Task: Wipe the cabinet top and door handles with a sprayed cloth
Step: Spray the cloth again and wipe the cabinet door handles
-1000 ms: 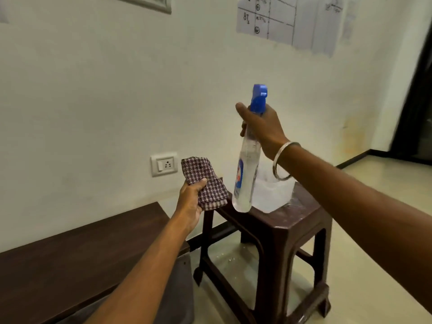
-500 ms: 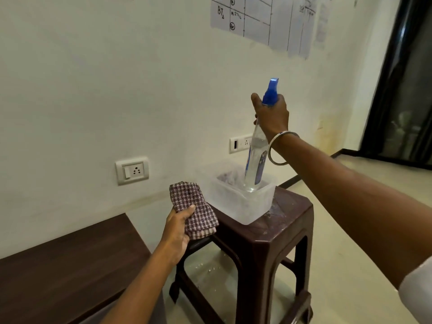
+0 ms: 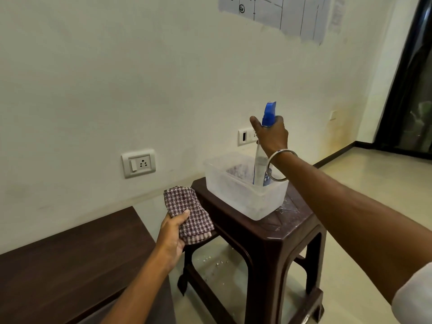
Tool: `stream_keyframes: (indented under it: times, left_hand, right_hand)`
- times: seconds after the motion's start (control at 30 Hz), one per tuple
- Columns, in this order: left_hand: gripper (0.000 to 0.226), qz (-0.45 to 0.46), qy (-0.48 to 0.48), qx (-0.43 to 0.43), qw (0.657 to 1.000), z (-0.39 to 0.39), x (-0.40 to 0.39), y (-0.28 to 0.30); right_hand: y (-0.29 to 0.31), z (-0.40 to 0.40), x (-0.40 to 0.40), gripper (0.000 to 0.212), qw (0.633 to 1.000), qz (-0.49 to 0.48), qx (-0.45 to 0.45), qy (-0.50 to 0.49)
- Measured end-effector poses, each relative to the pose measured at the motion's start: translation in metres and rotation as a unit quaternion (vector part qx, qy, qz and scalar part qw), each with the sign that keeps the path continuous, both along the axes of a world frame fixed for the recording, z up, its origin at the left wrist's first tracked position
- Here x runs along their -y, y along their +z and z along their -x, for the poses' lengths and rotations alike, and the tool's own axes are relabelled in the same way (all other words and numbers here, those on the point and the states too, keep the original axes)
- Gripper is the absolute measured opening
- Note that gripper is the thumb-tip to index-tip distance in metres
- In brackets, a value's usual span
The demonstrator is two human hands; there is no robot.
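1. We see our left hand with fingers and thumb curled round a folded, checked maroon-and-white woven cloth, held just beside the dark brown moulded plastic stool.
2. Our right hand grips the neck of a clear, blue-topped plastic spray bottle, upright inside a frosted rectangular plastic tub.
3. The bottle's base blurs behind the tub wall; the dark wood-grain cabinet top is cut off at the frame's left edge.

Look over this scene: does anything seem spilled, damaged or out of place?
Yes. Pale crumbs lie scattered on the floor under the brown stool, whose top shows whitish scuffs beside the plastic tub. The wall has a yellowish stain near the doorway.
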State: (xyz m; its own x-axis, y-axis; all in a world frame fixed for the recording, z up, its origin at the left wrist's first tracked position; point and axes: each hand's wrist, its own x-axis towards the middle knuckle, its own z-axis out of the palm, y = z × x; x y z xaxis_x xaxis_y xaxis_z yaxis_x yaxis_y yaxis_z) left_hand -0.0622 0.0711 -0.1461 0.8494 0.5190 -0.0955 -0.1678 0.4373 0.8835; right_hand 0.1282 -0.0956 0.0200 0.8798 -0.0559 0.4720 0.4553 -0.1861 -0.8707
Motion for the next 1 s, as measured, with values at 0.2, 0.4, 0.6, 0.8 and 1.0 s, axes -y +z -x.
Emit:
stream_keyframes:
  times: [0.2, 0.4, 0.6, 0.8, 1.0]
  left_hand:
    - [0.031, -0.001, 0.008, -0.003, 1.000, 0.011, -0.002, -0.003]
    - [0.036, -0.010, 0.013, -0.013, 1.000, 0.034, -0.011, 0.003]
    - [0.030, -0.034, 0.018, -0.018, 0.999, 0.069, -0.021, 0.011]
    - [0.025, -0.049, 0.055, -0.010, 0.997, 0.121, -0.039, 0.004]
    - [0.036, -0.079, 0.085, -0.012, 0.993, 0.188, -0.070, -0.021]
  right_hand:
    - [0.000, 0.011, 0.002, 0.060, 0.999, 0.014, -0.036, 0.010]
    - [-0.005, 0.037, 0.007, 0.101, 0.991, 0.072, -0.061, -0.100]
    - [-0.019, 0.100, -0.008, 0.077, 0.976, 0.097, 0.085, -0.175]
    - [-0.051, 0.186, -0.057, 0.041, 0.948, 0.180, 0.261, 0.014]
    - [-0.111, 0.246, -0.127, 0.046, 0.892, 0.307, 0.135, 0.303]
